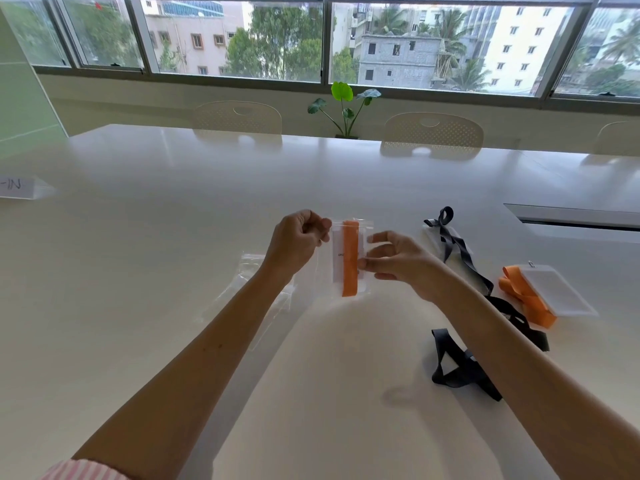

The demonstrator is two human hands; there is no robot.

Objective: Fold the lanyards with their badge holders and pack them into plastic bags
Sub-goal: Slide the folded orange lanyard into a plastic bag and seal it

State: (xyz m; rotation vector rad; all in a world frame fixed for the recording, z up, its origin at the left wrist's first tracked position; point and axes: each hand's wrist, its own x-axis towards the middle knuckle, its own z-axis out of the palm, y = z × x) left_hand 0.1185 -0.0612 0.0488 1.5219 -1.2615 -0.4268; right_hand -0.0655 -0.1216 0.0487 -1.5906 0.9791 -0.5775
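Above the middle of the white bench (173, 209), both hands are holding a clear plastic bag (350, 257) upright, off the surface. The bag is containing a folded orange lanyard (350, 258) with its badge holder. The left hand (298, 242) is pinching the bag's upper left corner with curled fingers. The right hand (398, 259) is pinching the bag's right edge between thumb and fingers. Spare plastic bags (256, 289) are lying flat to the near left. Black lanyards (464, 258) and a second orange lanyard (523, 296) under a clear badge holder (554, 289) are lying at right.
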